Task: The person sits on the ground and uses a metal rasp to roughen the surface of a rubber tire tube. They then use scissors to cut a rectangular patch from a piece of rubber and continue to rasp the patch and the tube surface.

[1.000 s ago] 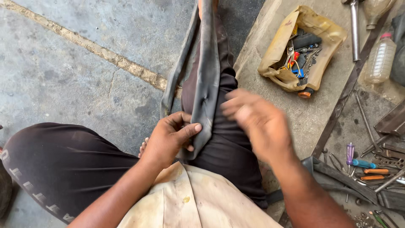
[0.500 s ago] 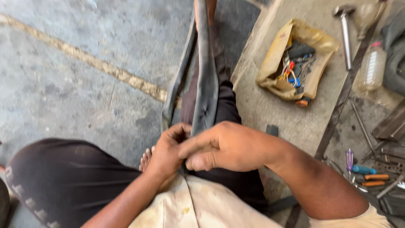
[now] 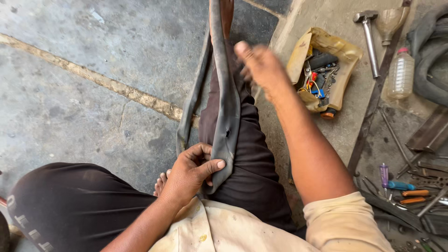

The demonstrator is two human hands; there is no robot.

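The left hand (image 3: 191,170) pinches the black rubber tube (image 3: 224,116), thumb on top, near a small hole. The tube lies along the person's leg in dark trousers (image 3: 252,172) and runs away over the grey floor (image 3: 93,70). The right hand (image 3: 261,65) is blurry beside the tube, higher up, fingers loose, holding nothing. Right of the tube sit a yellow tray of tools (image 3: 343,56), a hammer (image 3: 368,37) and a plastic bottle (image 3: 400,74)

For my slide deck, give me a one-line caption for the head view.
Left hand pinches a punctured black inner tube across the lap while the right hand reaches out above it.
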